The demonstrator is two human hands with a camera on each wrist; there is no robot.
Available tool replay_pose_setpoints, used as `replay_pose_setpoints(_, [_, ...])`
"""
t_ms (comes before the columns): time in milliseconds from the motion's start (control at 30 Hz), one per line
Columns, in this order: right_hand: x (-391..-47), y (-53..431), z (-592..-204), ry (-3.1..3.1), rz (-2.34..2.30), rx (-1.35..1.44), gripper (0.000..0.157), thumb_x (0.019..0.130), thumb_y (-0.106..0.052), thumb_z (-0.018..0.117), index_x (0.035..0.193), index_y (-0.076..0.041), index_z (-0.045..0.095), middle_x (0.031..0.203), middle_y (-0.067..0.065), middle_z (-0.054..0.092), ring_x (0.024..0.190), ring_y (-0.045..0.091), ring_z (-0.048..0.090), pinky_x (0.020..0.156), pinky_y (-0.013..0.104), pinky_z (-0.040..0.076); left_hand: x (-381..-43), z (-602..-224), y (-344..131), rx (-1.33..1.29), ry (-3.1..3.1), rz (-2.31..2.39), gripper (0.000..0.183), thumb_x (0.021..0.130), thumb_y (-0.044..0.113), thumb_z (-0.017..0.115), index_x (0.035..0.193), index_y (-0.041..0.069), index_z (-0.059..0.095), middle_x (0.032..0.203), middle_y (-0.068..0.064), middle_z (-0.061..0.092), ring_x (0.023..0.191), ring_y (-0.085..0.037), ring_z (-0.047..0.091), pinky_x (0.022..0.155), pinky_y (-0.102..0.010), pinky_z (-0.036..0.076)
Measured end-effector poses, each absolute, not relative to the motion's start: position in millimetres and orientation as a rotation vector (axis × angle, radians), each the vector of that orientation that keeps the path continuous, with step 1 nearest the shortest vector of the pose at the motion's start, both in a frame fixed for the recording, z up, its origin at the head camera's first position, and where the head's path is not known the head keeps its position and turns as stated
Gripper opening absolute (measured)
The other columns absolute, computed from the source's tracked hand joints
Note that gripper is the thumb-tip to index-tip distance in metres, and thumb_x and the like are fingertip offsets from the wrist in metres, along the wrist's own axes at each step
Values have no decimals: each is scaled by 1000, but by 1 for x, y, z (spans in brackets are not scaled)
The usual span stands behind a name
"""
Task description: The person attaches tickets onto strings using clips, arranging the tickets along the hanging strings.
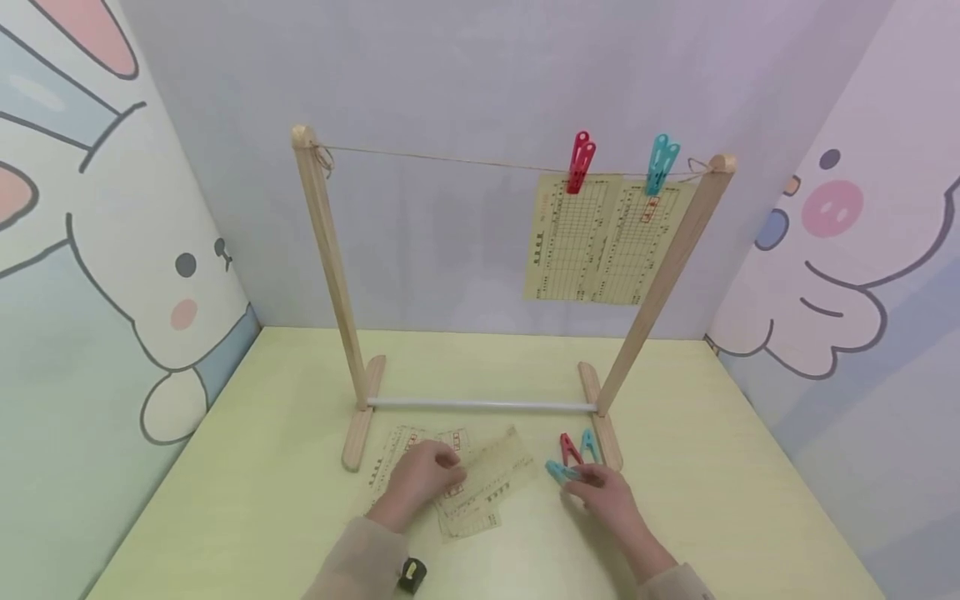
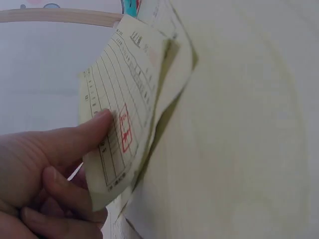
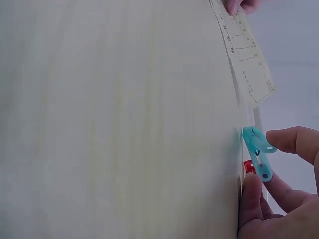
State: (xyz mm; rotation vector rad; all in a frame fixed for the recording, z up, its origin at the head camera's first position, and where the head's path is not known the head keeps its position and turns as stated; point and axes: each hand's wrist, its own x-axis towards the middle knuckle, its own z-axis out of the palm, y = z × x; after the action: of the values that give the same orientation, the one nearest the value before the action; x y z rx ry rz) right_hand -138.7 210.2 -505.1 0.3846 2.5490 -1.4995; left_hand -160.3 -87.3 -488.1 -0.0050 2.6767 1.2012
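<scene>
My left hand pinches a yellowed printed paper sheet with a red stamp, thumb on its face. The sheet is lifted at a tilt over other paper sheets on the table. My right hand holds a teal clothespin by its handle end, thumb on one side and fingers on the other, low over the table. Just beyond it lie a red clothespin and another teal clothespin. The left fingers behind the sheet are partly hidden.
A wooden rack with a string stands behind the hands. On the string's right side, a red clip and a teal clip hold printed sheets. A small black object lies near the left sleeve.
</scene>
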Motion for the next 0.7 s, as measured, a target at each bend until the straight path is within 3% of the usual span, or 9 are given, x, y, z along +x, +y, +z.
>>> replay_pose_setpoints(133, [-137, 214, -505, 2479, -1616, 413, 44, 89, -17, 71, 126, 5, 61, 104, 12, 70, 80, 18, 65, 69, 31, 54, -162, -487, -94, 1, 2609, 1311, 23, 81, 27, 80, 97, 12, 74, 89, 0, 69, 82, -15, 61, 73, -32, 53])
replay_pose_setpoints(367, [-137, 218, -500, 2439, -1633, 411, 49, 92, -21, 68, 132, 3, 56, 105, 11, 71, 86, 19, 68, 81, 37, 55, -163, -486, -103, 75, 2583, 1428, 18, 85, 32, 76, 97, 18, 74, 93, 3, 70, 86, -14, 59, 72, -30, 48])
replay_pose_setpoints(600, [-138, 217, -484, 2388, -1779, 287, 47, 89, -11, 70, 130, 7, 57, 114, 16, 67, 87, 20, 69, 80, 30, 57, -164, -471, -109, 165, 2622, 1510, 9, 90, 30, 72, 91, 22, 75, 87, 8, 71, 76, -12, 54, 64, -25, 43])
replay_pose_setpoints(700, [-139, 217, -475, 2393, -1813, 207, 44, 90, -11, 69, 129, 6, 57, 116, 17, 66, 87, 18, 69, 85, 33, 57, -165, -463, -110, 178, 2660, 1523, 6, 90, 29, 72, 90, 23, 74, 86, 10, 72, 75, -10, 54, 65, -23, 42])
